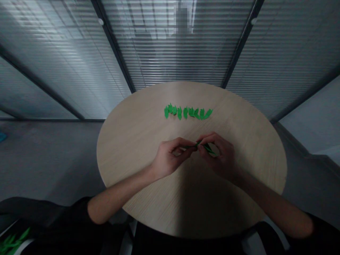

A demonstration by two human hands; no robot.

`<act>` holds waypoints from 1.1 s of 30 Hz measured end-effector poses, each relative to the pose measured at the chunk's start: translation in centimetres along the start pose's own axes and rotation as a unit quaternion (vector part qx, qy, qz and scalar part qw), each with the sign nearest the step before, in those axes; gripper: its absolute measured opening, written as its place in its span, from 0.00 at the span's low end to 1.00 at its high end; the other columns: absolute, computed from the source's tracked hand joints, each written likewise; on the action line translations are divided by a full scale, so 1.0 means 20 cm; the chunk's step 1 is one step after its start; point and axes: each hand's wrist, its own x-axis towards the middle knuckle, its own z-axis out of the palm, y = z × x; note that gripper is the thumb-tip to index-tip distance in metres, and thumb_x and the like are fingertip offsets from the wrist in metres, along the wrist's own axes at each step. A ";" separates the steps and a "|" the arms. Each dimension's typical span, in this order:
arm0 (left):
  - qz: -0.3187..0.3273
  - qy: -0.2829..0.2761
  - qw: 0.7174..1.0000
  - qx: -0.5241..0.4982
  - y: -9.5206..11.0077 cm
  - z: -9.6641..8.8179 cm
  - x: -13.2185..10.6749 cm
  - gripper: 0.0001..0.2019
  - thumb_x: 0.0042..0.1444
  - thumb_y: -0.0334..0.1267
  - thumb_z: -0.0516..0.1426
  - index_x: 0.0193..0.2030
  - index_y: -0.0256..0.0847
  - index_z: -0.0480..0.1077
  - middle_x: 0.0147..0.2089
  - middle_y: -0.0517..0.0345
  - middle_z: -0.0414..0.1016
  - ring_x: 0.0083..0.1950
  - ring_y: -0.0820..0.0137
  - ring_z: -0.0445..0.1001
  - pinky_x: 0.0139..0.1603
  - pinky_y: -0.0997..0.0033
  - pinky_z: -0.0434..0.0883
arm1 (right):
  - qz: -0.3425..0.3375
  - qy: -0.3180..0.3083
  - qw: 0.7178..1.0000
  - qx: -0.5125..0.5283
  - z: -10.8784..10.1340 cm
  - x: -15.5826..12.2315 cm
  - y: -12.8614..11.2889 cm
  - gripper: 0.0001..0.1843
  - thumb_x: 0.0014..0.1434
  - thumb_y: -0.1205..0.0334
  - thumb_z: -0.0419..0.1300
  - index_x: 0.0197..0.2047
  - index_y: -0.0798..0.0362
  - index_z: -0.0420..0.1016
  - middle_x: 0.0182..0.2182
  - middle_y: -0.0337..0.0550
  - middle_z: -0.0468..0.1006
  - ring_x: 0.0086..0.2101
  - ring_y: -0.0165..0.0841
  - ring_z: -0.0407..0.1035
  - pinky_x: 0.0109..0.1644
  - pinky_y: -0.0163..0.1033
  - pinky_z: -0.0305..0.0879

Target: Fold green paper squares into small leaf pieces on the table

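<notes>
My left hand (172, 156) and my right hand (219, 152) meet above the middle of the round table. Both pinch a thin green leaf piece (209, 148) between thumb and forefinger. Part of it sticks out beneath the right fingers; another dark green bit shows at the left fingertips. Whether this is one piece or two, I cannot tell. Beyond the hands, several bright green leaf pieces (186, 112) lie side by side in an uneven row on the tabletop.
The pale wooden round table (127, 141) stands before a glass wall with blinds (180, 63). More green leaves (16, 242) show low at the left, beside my arm. A small blue object (2, 136) lies on the floor at the far left.
</notes>
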 end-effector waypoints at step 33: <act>-0.038 0.038 0.998 -0.019 0.00 0.01 0.01 0.07 0.59 0.36 0.66 0.41 0.36 0.77 0.34 0.53 0.84 0.23 0.77 0.76 0.21 0.83 0.70 | 0.062 -0.042 0.995 0.061 0.01 -0.02 0.02 0.10 0.65 0.66 0.64 0.47 0.46 0.71 0.41 0.41 0.79 0.41 0.34 0.78 0.46 0.42 0.76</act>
